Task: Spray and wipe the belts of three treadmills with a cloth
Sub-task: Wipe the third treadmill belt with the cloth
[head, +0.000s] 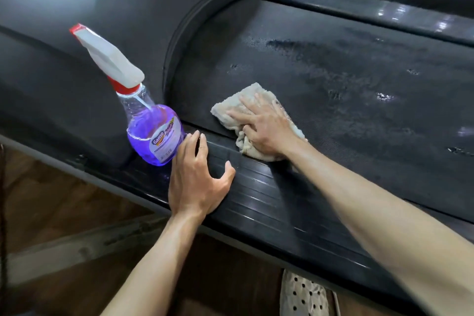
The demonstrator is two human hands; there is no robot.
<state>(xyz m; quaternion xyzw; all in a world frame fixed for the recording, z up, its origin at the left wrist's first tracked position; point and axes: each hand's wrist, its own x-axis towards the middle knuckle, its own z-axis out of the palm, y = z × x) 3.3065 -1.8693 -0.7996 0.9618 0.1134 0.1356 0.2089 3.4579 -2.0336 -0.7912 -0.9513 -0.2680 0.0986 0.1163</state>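
- A clear plastic spray bottle (151, 131), with a white trigger head and red collar, stands upright at the left on the treadmill's ribbed black side rail (269, 202). Purple liquid fills roughly its lower half, and a labelled band wraps its belly.
- Behind the bottle rises the dark grey rounded motor cover (133, 15) of the treadmill, closing off the belt's left end.
- The left hand (197, 177) lies flat on the side rail just right of the bottle. Its grip is open: fingers straight and spread, thumb out to the right, holding nothing. The fingertips sit right beside the bottle's base; whether they touch it cannot be told.
- Further right, a crumpled beige cloth (246, 100) lies on the near edge of the black textured treadmill belt (346, 90), spilling partly onto the rail.
- The right hand (266, 128) presses down on the cloth, fingers extended over its top towards the motor cover and the grip not closed round it.
- The belt stretches away to the right with dark wet streaks and scattered droplets across it, open surface beyond the cloth.
- A glossy black far side rail (372, 11) borders the belt at the top.
- Below the near rail lie brown wooden flooring (64, 200) and part of a pale perforated shoe (302, 292).
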